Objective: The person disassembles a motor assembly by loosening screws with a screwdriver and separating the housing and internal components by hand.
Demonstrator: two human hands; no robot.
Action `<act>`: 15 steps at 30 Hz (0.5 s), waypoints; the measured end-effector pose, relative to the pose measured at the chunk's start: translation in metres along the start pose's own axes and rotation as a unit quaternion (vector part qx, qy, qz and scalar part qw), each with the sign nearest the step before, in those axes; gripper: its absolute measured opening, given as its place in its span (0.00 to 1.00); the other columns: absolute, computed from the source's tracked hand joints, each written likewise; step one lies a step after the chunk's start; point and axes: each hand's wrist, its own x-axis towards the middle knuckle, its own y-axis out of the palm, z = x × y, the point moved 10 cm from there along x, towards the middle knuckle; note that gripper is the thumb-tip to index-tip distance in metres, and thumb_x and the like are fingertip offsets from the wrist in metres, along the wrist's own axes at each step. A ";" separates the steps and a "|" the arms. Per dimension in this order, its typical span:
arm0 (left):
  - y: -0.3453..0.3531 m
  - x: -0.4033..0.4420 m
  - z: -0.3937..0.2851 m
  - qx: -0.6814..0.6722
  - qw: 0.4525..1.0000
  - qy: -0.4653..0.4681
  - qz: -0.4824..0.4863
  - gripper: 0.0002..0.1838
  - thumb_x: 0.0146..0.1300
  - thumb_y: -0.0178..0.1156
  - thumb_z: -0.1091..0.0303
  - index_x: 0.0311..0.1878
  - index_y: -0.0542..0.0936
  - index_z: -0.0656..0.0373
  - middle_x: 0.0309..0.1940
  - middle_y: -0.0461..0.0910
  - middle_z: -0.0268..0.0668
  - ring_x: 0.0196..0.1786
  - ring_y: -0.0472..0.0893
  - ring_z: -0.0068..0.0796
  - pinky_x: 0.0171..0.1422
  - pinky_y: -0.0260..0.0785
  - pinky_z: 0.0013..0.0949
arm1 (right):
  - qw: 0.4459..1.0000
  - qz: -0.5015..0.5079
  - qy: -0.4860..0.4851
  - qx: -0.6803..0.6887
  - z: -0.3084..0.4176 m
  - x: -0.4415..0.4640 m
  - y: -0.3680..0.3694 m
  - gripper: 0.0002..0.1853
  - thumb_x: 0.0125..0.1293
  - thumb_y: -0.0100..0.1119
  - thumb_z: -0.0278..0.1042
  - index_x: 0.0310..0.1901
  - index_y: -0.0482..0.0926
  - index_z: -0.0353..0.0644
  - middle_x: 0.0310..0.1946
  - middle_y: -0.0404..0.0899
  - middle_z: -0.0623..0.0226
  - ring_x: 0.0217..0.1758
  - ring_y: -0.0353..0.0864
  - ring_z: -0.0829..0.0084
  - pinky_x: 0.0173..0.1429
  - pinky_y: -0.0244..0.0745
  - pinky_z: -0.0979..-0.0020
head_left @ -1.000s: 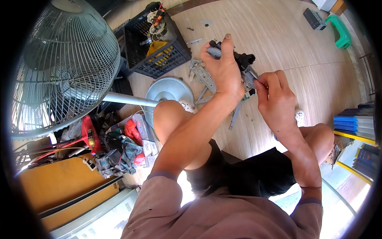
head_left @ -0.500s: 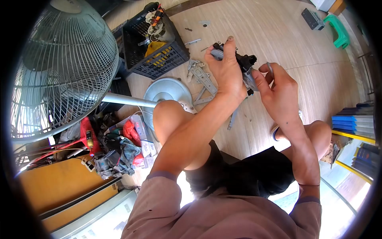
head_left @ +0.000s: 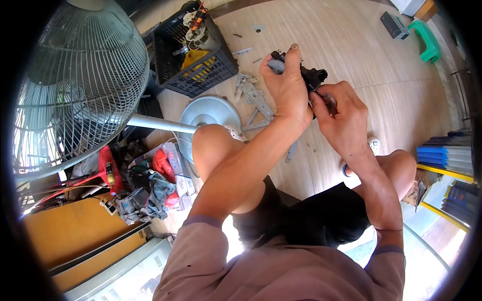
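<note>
My left hand (head_left: 287, 93) grips a black-and-grey mechanical part (head_left: 315, 78), its thumb laid along the top. A round grey section shows by the fingers, and a black socket-like end juts out to the right. My right hand (head_left: 344, 113) is closed in a pinch at the part's lower right edge. Whatever sits between its thumb and fingers is mostly hidden. Below and left of the hands, a flat metal linkage (head_left: 255, 100) with holes lies on the floor.
A black plastic crate (head_left: 201, 75) with assorted parts stands left of the hands. Beside it is a standing fan (head_left: 85, 90) with a round base (head_left: 221, 111). A green stool (head_left: 428, 42) and a grey box (head_left: 394, 25) lie at upper right. Rags and tools clutter the left.
My right hand has moved left and its fingertips now meet the part. The part in my left hand has shifted slightly to the right.
</note>
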 end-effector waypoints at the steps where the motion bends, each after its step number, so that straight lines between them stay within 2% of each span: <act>1: 0.000 0.001 0.001 -0.001 1.000 -0.001 0.000 0.32 0.63 0.67 0.57 0.62 0.60 0.55 0.43 0.67 0.35 0.42 0.70 0.26 0.41 0.72 0.32 | 1.000 -0.001 -0.005 0.000 0.002 0.000 0.000 0.05 0.61 0.68 0.25 0.38 0.81 0.39 0.32 0.78 0.60 0.28 0.83 0.59 0.31 0.77 0.63; 7: 0.000 0.003 0.002 -0.013 1.000 -0.007 0.003 0.30 0.63 0.67 0.59 0.60 0.60 0.54 0.42 0.68 0.34 0.40 0.70 0.26 0.39 0.72 0.33 | 0.999 0.017 -0.029 0.012 0.004 0.002 -0.002 0.06 0.59 0.68 0.23 0.38 0.81 0.38 0.32 0.78 0.61 0.26 0.82 0.65 0.28 0.76 0.67; 15: 0.002 0.001 0.000 -0.006 1.000 0.005 0.002 0.30 0.63 0.67 0.58 0.60 0.60 0.53 0.42 0.67 0.35 0.40 0.70 0.26 0.37 0.72 0.33 | 0.999 -0.005 0.024 0.027 -0.002 -0.001 -0.003 0.07 0.60 0.68 0.23 0.40 0.81 0.38 0.34 0.81 0.60 0.29 0.85 0.67 0.31 0.79 0.69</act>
